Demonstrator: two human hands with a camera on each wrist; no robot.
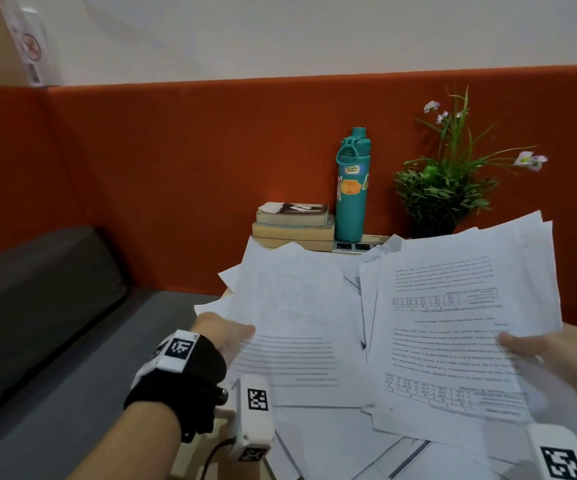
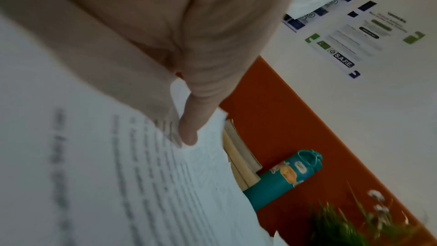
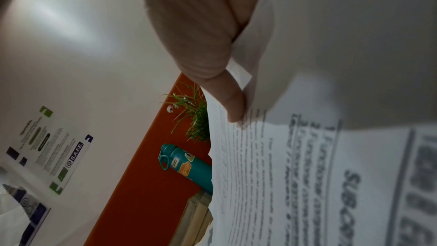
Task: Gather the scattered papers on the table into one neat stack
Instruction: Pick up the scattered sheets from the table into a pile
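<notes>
Both hands, left hand (image 1: 226, 336) and right hand (image 1: 553, 362), pinch printed papers (image 1: 460, 327); wall poster (image 2: 340, 61) reads "S.A.F.E."

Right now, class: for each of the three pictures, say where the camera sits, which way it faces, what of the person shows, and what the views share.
Head: worn high, facing forward and down at the papers; left hand and right hand show.
Left wrist: looks along the left hand's fingers, which hold paper.
Right wrist: looks along the right hand's fingers, which hold paper.
Shared: teal bottle, plant.
</notes>
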